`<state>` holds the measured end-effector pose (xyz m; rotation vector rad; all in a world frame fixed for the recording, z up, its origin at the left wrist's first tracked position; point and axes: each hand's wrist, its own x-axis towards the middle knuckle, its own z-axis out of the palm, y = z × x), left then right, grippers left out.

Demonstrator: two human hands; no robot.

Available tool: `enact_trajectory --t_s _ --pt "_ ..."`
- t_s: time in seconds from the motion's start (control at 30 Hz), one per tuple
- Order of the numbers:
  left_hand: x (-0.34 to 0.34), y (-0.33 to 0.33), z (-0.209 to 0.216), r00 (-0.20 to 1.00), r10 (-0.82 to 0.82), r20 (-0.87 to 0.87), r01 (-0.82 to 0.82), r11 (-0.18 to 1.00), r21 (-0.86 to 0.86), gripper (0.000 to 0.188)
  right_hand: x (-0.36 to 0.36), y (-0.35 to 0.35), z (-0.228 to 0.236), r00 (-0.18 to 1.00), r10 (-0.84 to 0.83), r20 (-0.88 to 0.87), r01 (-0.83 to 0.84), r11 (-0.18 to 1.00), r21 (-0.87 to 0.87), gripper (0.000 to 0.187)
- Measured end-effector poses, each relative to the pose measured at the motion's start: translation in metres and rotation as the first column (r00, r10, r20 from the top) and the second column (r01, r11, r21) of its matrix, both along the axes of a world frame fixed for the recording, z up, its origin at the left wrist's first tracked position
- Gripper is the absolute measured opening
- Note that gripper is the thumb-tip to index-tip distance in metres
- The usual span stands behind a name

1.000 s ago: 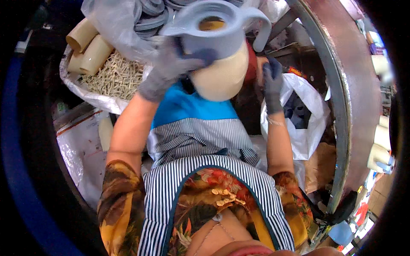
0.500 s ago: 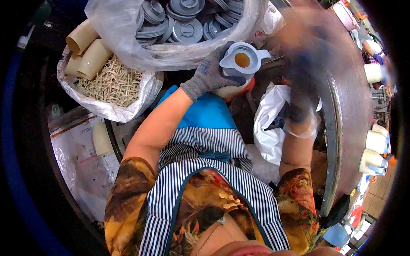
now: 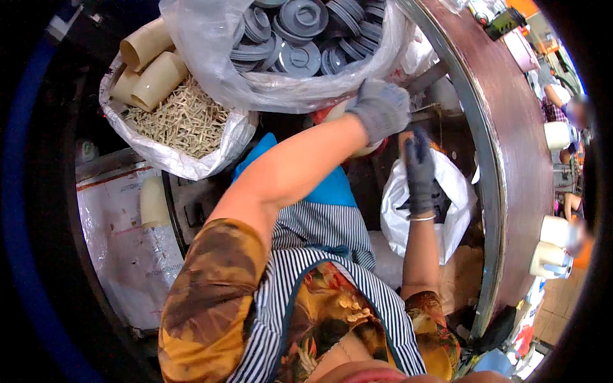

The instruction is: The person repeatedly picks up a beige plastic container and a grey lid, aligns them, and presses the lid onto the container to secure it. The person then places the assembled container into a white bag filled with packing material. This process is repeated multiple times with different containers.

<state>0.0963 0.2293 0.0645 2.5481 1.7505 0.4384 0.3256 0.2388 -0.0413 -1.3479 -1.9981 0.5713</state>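
Note:
My left hand (image 3: 381, 110), in a grey knit glove, is beside a cream jug body (image 3: 341, 115) standing between my knees. Its fingers are blurred and turned away, so its grip cannot be made out. The jug's upper part is hidden behind that hand and forearm. My right hand (image 3: 419, 172), in a dark grey glove, is over the mouth of a white plastic bag (image 3: 394, 214), fingers stretched forward and thumb apart. An orange-brown patch shows at its fingertips, too unclear to name. Dark pieces lie inside the bag, partly hidden.
A clear plastic sack (image 3: 274, 96) of grey round lids (image 3: 300, 59) stands ahead. To its left, a white woven sack (image 3: 185, 167) holds small beige pieces and cream cylinders (image 3: 159, 80). A brown tabletop (image 3: 527, 172) runs along the right, with cream jugs (image 3: 550, 260) at its far edge.
My left hand has moved right, and the jug's grey spouted top has gone from sight. My right hand has drawn back toward the white bag. The view has shifted slightly.

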Motion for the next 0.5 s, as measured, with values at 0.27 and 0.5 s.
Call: enact_trajectory --t_s 0.27,0.5 --pt "-0.221 -0.151 -0.013 0.242 0.49 0.837 -0.42 0.831 -0.365 0.03 -0.096 0.021 -0.062 0.857 0.21 0.471 -0.4 0.847 0.349 0.052" --pt "-0.229 -0.151 -0.021 0.866 0.298 0.401 -0.366 0.925 0.104 0.026 -0.104 -0.003 -0.032 0.93 0.194 0.312 -0.287 0.914 0.287 0.047"
